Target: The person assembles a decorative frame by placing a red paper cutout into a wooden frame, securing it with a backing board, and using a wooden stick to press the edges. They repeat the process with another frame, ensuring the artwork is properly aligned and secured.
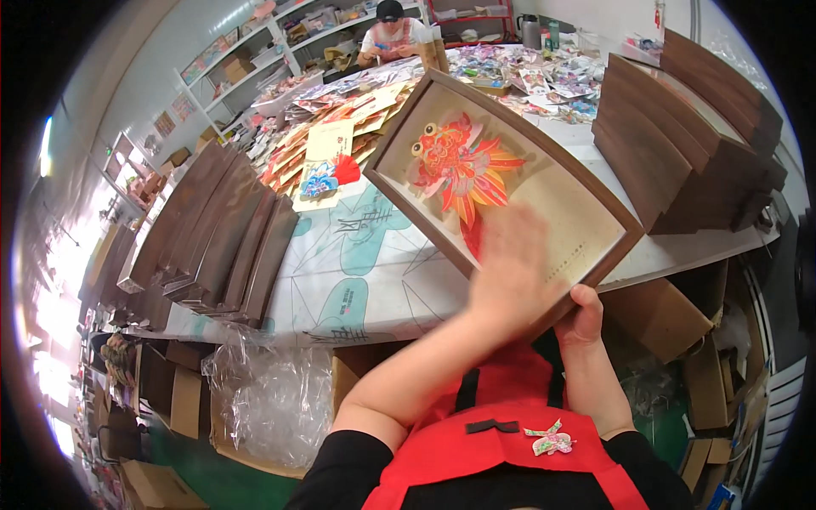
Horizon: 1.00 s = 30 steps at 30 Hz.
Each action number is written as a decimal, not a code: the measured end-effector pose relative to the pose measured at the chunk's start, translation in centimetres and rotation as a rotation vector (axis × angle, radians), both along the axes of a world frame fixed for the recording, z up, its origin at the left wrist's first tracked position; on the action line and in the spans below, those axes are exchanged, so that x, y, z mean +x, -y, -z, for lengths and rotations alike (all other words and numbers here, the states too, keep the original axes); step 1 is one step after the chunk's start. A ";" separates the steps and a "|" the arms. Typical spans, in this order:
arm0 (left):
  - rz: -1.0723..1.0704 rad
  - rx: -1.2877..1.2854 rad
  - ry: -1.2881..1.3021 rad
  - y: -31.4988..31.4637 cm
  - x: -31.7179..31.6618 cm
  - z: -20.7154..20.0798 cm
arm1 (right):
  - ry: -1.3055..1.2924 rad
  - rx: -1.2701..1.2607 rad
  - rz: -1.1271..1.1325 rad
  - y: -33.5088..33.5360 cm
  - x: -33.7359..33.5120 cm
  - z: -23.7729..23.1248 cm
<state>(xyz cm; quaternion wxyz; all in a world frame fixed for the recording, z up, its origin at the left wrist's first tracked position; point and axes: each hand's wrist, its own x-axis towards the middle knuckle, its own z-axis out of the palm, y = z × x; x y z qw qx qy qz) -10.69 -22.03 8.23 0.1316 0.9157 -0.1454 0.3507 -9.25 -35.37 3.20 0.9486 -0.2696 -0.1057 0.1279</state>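
A brown shadow-box picture frame (608, 212) is held tilted in front of me, above the table's near edge. Inside it a red and orange goldfish artwork (463, 161) lies on a cream backing. My right hand (582, 316) grips the frame's lower edge, thumb on the front side. Across the lower part of the frame's face lies my left hand (514, 263), blurred by motion, fingers stretched out and holding nothing visible. Whether it touches the front or hovers just above, I cannot tell. It covers part of the goldfish's tail.
Brown frames stand in a left stack (217, 229) and a right stack (671, 144). Cream cards (327, 140) and a blue ornament with a red fan (321, 180) lie beyond. A person (393, 38) sits at the far end. Under the table is a box of clear plastic bags (272, 399).
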 end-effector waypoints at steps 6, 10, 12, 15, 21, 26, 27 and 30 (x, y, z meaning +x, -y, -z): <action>0.084 -0.096 -0.090 -1.9 -2.6 1.3 | -0.037 -0.050 0.047 0.6 0.3 0.5; -0.292 0.038 -0.015 -6.3 -2.1 1.0 | -0.076 -0.041 0.094 0.4 -0.2 1.0; -0.241 0.038 -0.077 -4.9 -3.4 1.5 | -0.061 -0.056 0.087 0.2 -0.1 0.9; -0.126 0.060 -0.116 -2.9 -5.8 2.5 | -0.039 -0.056 0.082 -0.3 0.1 1.0; -0.340 -0.012 -0.099 -6.5 -3.5 1.4 | -0.056 -0.039 0.104 -0.6 -0.3 1.4; -0.232 -0.058 -0.125 -5.8 -4.2 2.1 | -0.056 -0.014 0.071 -0.5 0.1 1.5; -0.105 -0.137 -0.129 -5.5 -4.7 2.6 | -0.066 -0.011 0.060 -0.4 0.1 1.5; 0.237 -0.405 -0.050 -5.5 -5.3 4.9 | -0.137 0.012 0.014 -0.7 -0.2 2.0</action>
